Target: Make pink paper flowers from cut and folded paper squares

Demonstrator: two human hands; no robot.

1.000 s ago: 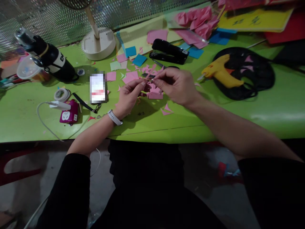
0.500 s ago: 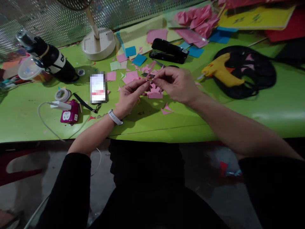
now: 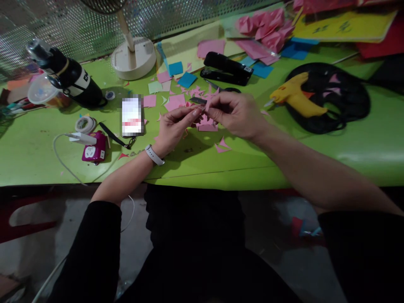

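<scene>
Fingertips have shifted only slightly, left hand and right hand remaining pinched together on a small pinkish piece, largely hidden, over pink scraps on the tabletop, which indicates that fine two-handed work continues.

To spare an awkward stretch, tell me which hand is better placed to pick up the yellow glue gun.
The right hand, probably: it is nearer the glue gun, while the left hand is farther away.
</scene>
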